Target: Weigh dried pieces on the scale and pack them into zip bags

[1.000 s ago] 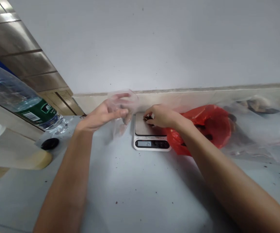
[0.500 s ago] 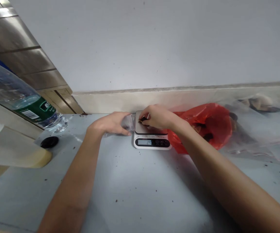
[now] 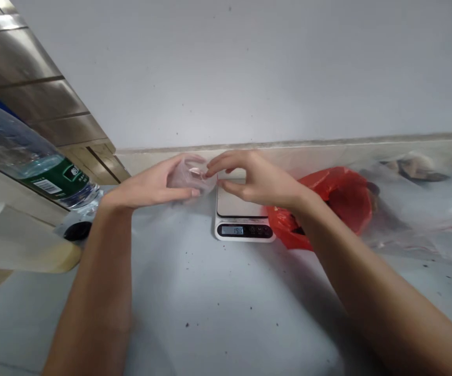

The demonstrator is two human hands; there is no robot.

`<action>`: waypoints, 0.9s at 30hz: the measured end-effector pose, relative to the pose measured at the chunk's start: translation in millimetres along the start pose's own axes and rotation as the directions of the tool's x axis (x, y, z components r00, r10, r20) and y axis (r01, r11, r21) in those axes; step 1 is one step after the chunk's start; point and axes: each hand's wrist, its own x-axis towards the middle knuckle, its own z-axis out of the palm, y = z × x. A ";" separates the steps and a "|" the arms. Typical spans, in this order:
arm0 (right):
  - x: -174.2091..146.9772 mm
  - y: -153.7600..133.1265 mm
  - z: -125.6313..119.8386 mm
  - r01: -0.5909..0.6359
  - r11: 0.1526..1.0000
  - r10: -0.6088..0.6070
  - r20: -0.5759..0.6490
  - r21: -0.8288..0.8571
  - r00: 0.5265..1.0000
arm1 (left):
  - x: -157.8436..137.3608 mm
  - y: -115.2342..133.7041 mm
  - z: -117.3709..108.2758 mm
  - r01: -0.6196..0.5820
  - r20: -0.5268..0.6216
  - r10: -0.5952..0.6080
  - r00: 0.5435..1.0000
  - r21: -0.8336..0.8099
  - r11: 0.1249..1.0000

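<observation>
The left hand (image 3: 151, 186) grips a small clear bag (image 3: 179, 177), thumb and fingers stretched around its mouth, just left of the kitchen scale (image 3: 238, 207) on the table (image 3: 210, 292). The right hand (image 3: 259, 179), its thumb and fingers apart, reaches over the scale, fingertips at the bag's mouth. A red bag (image 3: 341, 201) sits just right of the scale.

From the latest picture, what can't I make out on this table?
All in the head view:
- Clear plastic bag in the left hand: contents obscured by cloudy, shiny film.
- Right hand: fingertips blurred, so contact with that bag is unclear.
- Red plastic bag: partly hidden by the right forearm.
- Bottle: one end cut off by the left edge.
- Digital scale: button symbols too small.
</observation>
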 end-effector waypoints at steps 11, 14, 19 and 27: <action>-17.8 -27.5 -46.5 -0.129 0.992 0.123 -0.237 -0.011 0.964 | 4.0 25.0 14.0 -0.153 -0.243 0.083 0.967 -0.286 0.946; -21.1 -30.7 -52.8 -0.225 0.973 0.230 -0.212 0.050 0.950 | 3.7 30.5 14.6 -0.180 -0.324 0.097 0.941 -0.235 0.955; -24.4 -33.7 -58.3 -0.207 0.968 0.236 -0.230 0.144 0.944 | 3.6 39.2 18.5 -0.276 -0.441 0.176 0.880 -0.174 0.945; -26.6 -36.8 -60.7 -0.234 0.969 0.245 -0.176 0.079 0.953 | 3.8 49.3 25.2 -0.295 -0.491 0.306 0.816 0.102 0.950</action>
